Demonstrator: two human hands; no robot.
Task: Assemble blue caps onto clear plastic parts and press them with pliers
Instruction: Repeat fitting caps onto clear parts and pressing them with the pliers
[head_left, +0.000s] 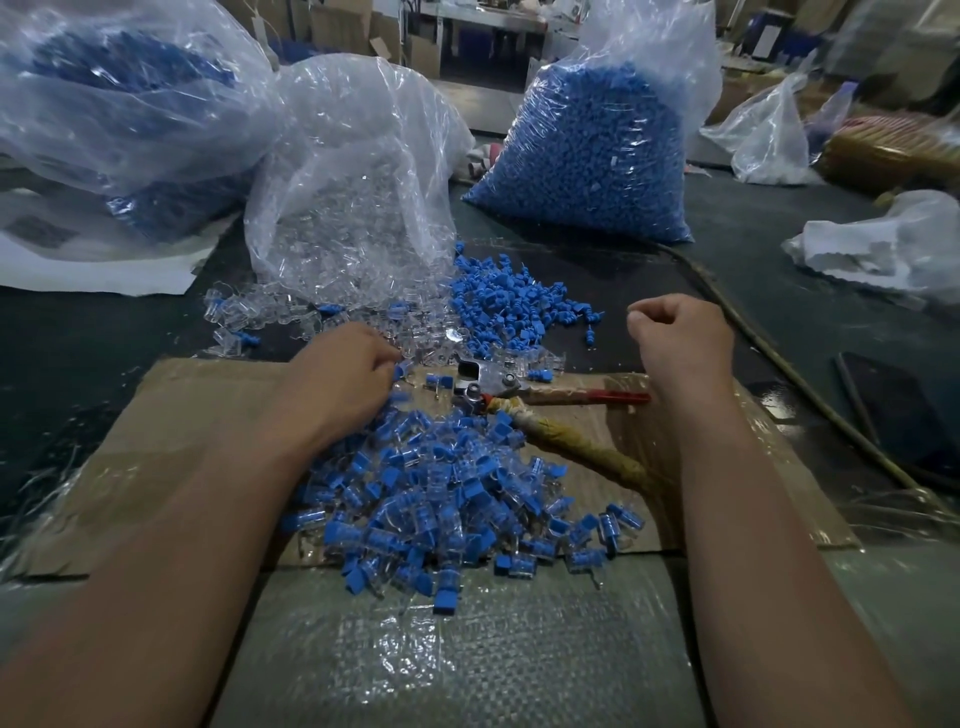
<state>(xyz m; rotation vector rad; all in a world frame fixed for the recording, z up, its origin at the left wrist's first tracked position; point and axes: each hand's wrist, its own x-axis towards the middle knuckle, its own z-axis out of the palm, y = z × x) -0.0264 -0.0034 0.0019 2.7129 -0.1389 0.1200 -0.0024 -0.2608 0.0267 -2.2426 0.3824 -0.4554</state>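
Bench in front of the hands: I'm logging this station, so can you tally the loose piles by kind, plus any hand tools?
Pile of loose blue caps: 1
Spill of clear plastic parts: 1
Pile of assembled capped parts: 1
Pliers: 1
Total: 4

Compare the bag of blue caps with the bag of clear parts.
The bag of blue caps stands upright and packed full; the bag of clear parts slumps, partly filled. The bag of blue caps looks solid blue, the bag of clear parts glassy and see-through. The bag of clear parts spills pieces onto the table; the bag of blue caps does not. Both are thin clear plastic.
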